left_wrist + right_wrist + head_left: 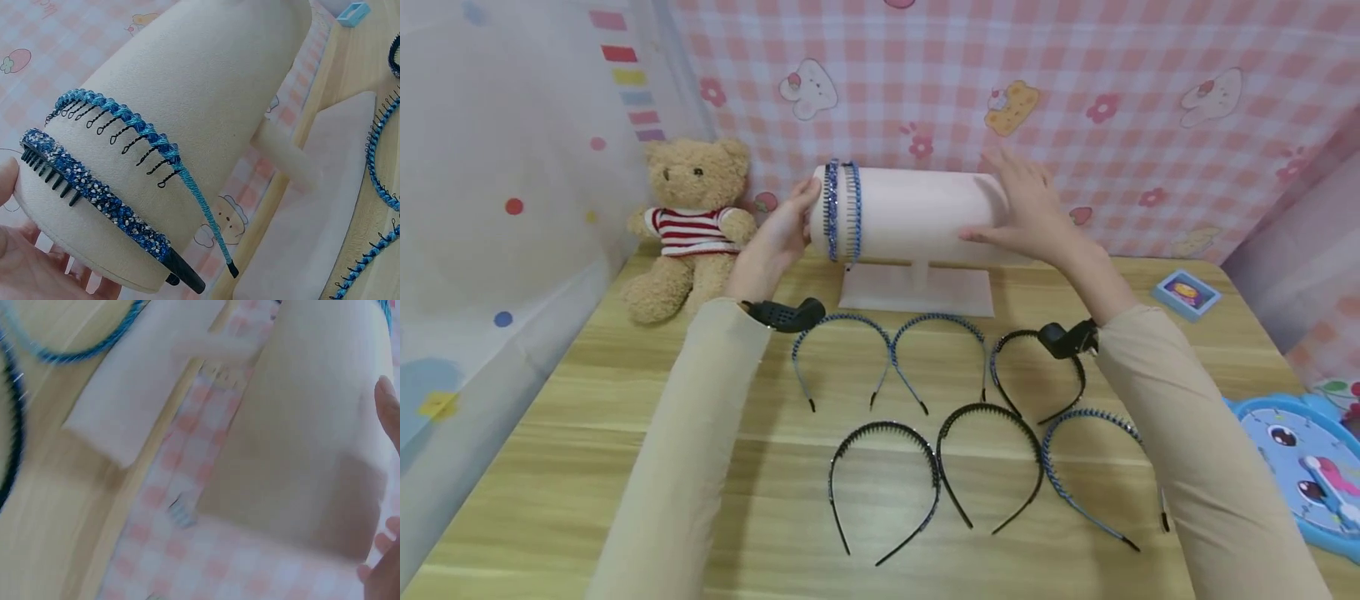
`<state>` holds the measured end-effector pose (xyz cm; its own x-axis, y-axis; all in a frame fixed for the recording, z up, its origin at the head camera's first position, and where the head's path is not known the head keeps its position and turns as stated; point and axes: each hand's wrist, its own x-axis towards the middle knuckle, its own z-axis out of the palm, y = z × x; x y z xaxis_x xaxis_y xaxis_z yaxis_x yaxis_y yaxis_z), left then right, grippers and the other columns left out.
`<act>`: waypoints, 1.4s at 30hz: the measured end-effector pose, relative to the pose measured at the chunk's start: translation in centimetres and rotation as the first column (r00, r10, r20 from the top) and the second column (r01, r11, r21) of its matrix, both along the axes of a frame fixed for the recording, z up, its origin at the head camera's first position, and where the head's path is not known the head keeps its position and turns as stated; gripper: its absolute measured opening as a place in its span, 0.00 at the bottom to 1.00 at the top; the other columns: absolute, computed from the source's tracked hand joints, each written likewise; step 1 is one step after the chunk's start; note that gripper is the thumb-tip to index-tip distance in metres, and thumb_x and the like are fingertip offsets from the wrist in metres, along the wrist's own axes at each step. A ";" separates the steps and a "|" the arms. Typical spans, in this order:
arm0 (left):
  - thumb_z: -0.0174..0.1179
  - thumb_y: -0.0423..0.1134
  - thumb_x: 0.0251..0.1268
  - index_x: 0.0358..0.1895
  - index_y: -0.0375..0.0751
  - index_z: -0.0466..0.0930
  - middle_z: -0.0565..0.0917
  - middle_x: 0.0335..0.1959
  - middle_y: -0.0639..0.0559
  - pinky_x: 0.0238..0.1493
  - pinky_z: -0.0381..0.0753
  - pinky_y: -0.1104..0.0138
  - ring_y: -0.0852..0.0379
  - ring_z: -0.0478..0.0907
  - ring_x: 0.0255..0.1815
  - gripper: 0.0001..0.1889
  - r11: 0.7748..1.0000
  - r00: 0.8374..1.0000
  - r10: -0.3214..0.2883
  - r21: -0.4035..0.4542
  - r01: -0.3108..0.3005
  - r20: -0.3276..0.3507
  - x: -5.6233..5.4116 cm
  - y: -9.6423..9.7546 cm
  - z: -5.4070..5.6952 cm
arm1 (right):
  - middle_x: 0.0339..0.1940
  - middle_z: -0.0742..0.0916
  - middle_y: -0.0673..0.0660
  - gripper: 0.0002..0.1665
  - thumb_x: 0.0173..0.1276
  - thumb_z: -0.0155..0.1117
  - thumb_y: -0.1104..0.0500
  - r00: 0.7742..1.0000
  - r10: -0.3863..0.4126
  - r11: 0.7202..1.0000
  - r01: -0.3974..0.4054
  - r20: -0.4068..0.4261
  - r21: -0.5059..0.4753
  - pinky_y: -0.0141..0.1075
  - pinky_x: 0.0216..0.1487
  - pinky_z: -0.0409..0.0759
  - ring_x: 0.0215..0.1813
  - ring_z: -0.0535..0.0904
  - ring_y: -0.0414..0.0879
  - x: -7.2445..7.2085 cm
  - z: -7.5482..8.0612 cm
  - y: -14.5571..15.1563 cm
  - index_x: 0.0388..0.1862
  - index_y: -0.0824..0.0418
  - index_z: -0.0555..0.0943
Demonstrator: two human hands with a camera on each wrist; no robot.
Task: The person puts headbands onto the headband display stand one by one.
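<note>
A white headband display stand (917,208), a padded roll on a post and flat base (917,292), stands at the table's back. Near its left end it carries a glittery dark-blue headband (832,212) and a blue braided headband (854,212), both toothed. My left hand (786,229) grips the roll's left end; in the left wrist view its thumb (7,181) lies at the rim beside the glittery headband (94,194), fingers curled by the end face. My right hand (1026,208) is spread at the roll's right end, fingers fairly straight. It holds no headband.
Several headbands lie in two rows on the wooden table, including a black one (937,475) and a blue one (985,350). A teddy bear (692,225) sits at left. A small blue frame (1186,293) and blue cartoon clock (1270,450) lie at right.
</note>
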<state>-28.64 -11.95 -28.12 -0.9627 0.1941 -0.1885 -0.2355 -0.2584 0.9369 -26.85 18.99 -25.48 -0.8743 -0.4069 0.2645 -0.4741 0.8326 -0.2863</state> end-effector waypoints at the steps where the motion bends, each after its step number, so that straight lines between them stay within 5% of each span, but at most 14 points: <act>1: 0.42 0.51 0.70 0.70 0.57 0.48 0.70 0.30 0.65 0.41 0.58 0.74 0.67 0.64 0.30 0.28 1.000 1.000 -0.002 -0.001 0.002 0.004 0.0 -0.1 0.0 | 0.74 0.49 0.62 0.62 0.51 0.67 0.37 1.000 -0.023 1.000 0.023 0.019 -0.019 0.58 0.70 0.39 0.74 0.44 0.59 0.1 -0.2 0.7 0.74 0.57 0.44; 7: 0.42 0.51 0.70 0.71 0.58 0.45 0.70 0.44 0.65 0.51 0.56 0.73 0.68 0.66 0.41 0.29 1.000 1.000 -0.001 0.004 0.001 0.009 -0.2 -0.5 0.2 | 0.73 0.48 0.67 0.68 0.46 0.74 0.43 0.992 -0.074 0.991 0.084 0.105 -0.104 0.60 0.68 0.43 0.74 0.43 0.63 0.4 -2.1 5.0 0.73 0.62 0.41; 11: 0.41 0.51 0.70 0.71 0.57 0.46 0.70 0.42 0.65 0.50 0.56 0.73 0.68 0.66 0.40 0.28 1.000 1.000 -0.013 0.009 0.013 -0.010 -0.3 -0.5 0.2 | 0.72 0.45 0.71 0.69 0.48 0.74 0.45 0.959 -0.062 0.993 0.086 0.275 -0.075 0.63 0.66 0.44 0.72 0.40 0.67 1.3 -4.0 7.5 0.73 0.65 0.37; 17: 0.43 0.52 0.69 0.71 0.57 0.46 0.70 0.41 0.64 0.48 0.57 0.73 0.68 0.64 0.40 0.30 1.000 1.000 -0.001 -0.005 0.001 -0.009 -0.4 -0.5 0.4 | 0.63 0.59 0.81 0.49 0.56 0.68 0.47 0.854 -0.092 0.990 0.020 0.513 0.143 0.63 0.57 0.62 0.62 0.57 0.74 2.7 -7.1 9.9 0.64 0.75 0.58; 22: 0.44 0.52 0.68 0.71 0.58 0.46 0.70 0.39 0.64 0.45 0.56 0.73 0.66 0.63 0.37 0.30 1.000 1.000 0.015 -0.016 -0.015 0.003 -0.5 -0.4 0.4 | 0.52 0.74 0.74 0.37 0.59 0.64 0.47 0.713 -0.138 0.983 0.014 0.688 0.182 0.45 0.42 0.78 0.43 0.78 0.56 3.6 -9.2 10.6 0.55 0.74 0.66; 24: 0.44 0.52 0.69 0.71 0.58 0.47 0.71 0.36 0.64 0.43 0.57 0.73 0.66 0.63 0.34 0.30 1.000 1.000 0.012 -0.015 -0.012 0.002 -0.5 -0.4 0.4 | 0.50 0.75 0.73 0.33 0.62 0.62 0.51 0.684 -0.154 0.984 0.044 0.713 0.171 0.39 0.36 0.80 0.36 0.79 0.48 3.8 -9.7 10.7 0.54 0.74 0.66; 33: 0.43 0.52 0.69 0.71 0.57 0.47 0.68 0.26 0.63 0.38 0.56 0.73 0.65 0.60 0.26 0.29 1.000 1.000 0.007 -0.021 -0.007 0.001 -0.4 -0.1 0.3 | 0.43 0.75 0.78 0.25 0.63 0.49 0.66 0.706 -0.187 0.982 0.142 0.683 0.123 0.37 0.29 0.80 0.29 0.77 0.47 3.6 -9.2 12.1 0.54 0.84 0.65; 39: 0.42 0.52 0.69 0.71 0.56 0.46 0.68 0.25 0.63 0.36 0.57 0.74 0.65 0.61 0.24 0.29 1.000 1.000 0.005 -0.017 -0.005 -0.004 -0.3 -0.1 0.3 | 0.51 0.71 0.81 0.27 0.67 0.48 0.62 0.701 -0.223 0.968 0.240 0.677 0.071 0.40 0.38 0.82 0.44 0.78 0.65 2.8 -5.7 12.9 0.56 0.84 0.63; 42: 0.43 0.52 0.69 0.71 0.56 0.46 0.67 0.24 0.63 0.36 0.57 0.74 0.66 0.61 0.23 0.30 1.000 1.000 0.008 -0.006 -0.008 -0.001 -0.4 -0.2 0.3 | 0.46 0.74 0.77 0.30 0.66 0.52 0.59 0.704 -0.233 0.950 0.311 0.670 0.004 0.39 0.39 0.82 0.38 0.80 0.58 2.4 -3.6 12.6 0.57 0.83 0.62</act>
